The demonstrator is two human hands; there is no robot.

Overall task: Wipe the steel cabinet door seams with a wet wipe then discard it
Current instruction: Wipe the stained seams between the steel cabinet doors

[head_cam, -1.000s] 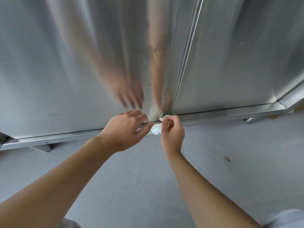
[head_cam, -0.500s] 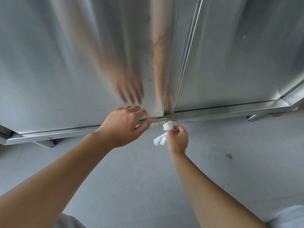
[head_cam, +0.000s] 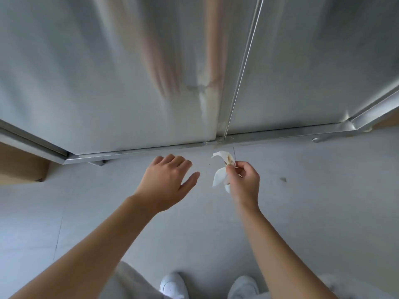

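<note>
— Entry one, the wipe?
— I log the wipe (head_cam: pixel 218 179) as white and crumpled, with a brown smudge on its upper fold. It is held in the air just below the foot of the seam (head_cam: pixel 240 78), apart from the steel and above the floor (head_cam: pixel 323 201).
— Hands?
— Right hand (head_cam: pixel 246 184): fingers curled, pinching the wipe between thumb and fingertips, below and slightly right of the seam's foot. Left hand (head_cam: pixel 166 182): fingers spread and relaxed, palm down, holding nothing, below and left of the seam's foot, apart from the doors.
— Cabinet?
— Two steel doors. The left door (head_cam: pixel 86 72) carries a pale streaky smear (head_cam: pixel 205 93) just left of the seam. A bottom rail (head_cam: pixel 140 152) runs across under the seam.
— Remainder?
— White shoes (head_cam: pixel 172 285), well below the seam.
</note>
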